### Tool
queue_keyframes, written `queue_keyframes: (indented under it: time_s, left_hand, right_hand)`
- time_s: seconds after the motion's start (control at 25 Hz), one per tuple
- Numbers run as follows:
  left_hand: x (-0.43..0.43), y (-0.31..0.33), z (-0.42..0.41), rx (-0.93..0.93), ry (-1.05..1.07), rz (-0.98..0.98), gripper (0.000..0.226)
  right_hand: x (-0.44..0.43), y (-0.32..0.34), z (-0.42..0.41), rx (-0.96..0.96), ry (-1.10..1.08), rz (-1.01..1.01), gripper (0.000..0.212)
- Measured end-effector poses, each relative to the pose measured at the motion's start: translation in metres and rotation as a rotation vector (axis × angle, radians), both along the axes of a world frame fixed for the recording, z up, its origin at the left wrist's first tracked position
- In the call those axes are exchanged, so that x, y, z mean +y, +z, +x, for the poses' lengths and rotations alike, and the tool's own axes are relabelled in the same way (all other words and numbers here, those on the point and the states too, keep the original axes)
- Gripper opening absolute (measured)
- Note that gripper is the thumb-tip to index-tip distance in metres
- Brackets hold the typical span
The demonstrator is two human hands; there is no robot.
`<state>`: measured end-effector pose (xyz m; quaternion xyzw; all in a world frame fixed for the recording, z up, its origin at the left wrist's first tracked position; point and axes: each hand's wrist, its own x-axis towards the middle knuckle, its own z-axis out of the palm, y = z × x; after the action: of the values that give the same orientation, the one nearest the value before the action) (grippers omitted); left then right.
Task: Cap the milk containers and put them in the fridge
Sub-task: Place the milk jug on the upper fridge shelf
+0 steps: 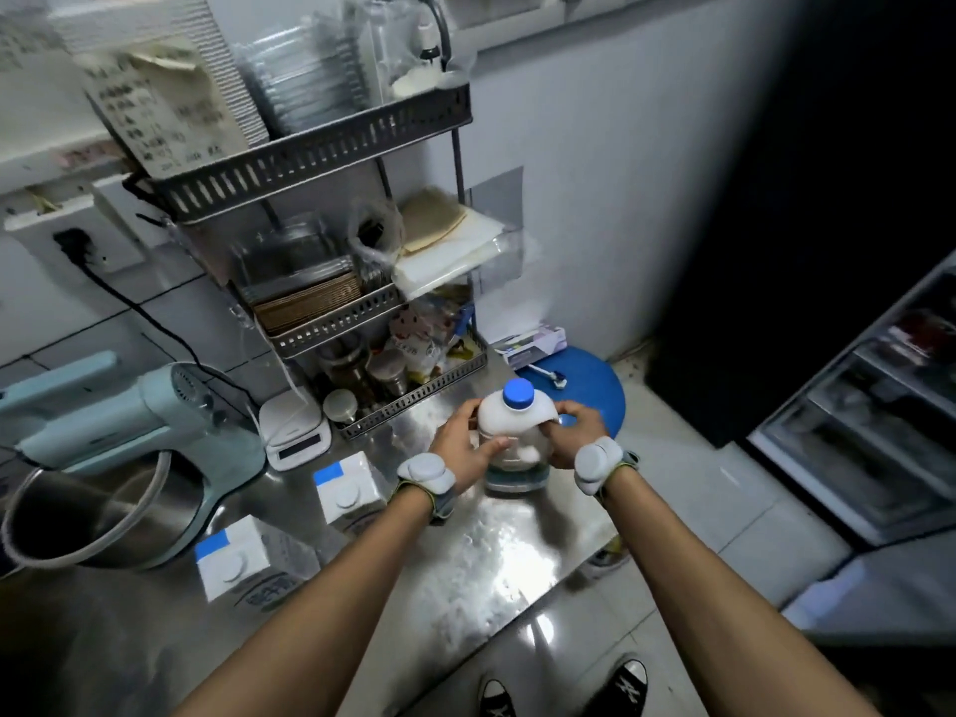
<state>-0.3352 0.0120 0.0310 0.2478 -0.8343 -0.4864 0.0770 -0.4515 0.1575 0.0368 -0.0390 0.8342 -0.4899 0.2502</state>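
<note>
A clear milk jug (512, 426) with a blue cap (518, 393) stands upright on the steel counter (496, 556), near its right end. My left hand (463, 447) grips its left side and my right hand (569, 432) grips its right side. Two white milk cartons with blue stripes and white round caps stand to the left: one (345, 486) close to my left wrist, the other (235, 558) nearer the front. The fridge (869, 421) is at the right, its door open and shelves showing.
A pale blue stand mixer (129, 426) with a steel bowl (88, 520) fills the counter's left. A white scale (295, 432) and a tiered black rack (331, 302) stand behind the jug. A blue stool (584, 385) sits past the counter's end. My shoes show on the tiled floor below.
</note>
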Motion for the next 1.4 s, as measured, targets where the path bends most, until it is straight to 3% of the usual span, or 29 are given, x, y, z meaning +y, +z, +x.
queue_keyframes:
  time_s: [0.24,0.56,0.96,1.12,1.4]
  left_hand:
    - [0.063,0.032,-0.067,0.082,-0.117,0.076,0.071]
    - [0.161,0.059,-0.177,0.069,-0.329,0.042,0.062]
    - [0.292,0.117,-0.307,0.198,-0.489,-0.021,0.06]
    - [0.321,0.148,-0.35,0.26,-0.522,-0.066,0.062]
    - [0.354,0.191,-0.44,0.348,-0.566,-0.079,0.059]
  right_hand:
    - [0.073,0.037,-0.042,0.102,-0.145,0.045,0.019]
    - [0.192,0.083,-0.108,0.2,-0.334,-0.01,0.02]
    - [0.326,0.152,-0.198,0.396,-0.495,0.035,0.016]
    - [0.356,0.177,-0.231,0.443,-0.537,-0.01,0.014]
    - [0.388,0.211,-0.319,0.453,-0.62,-0.068,0.031]
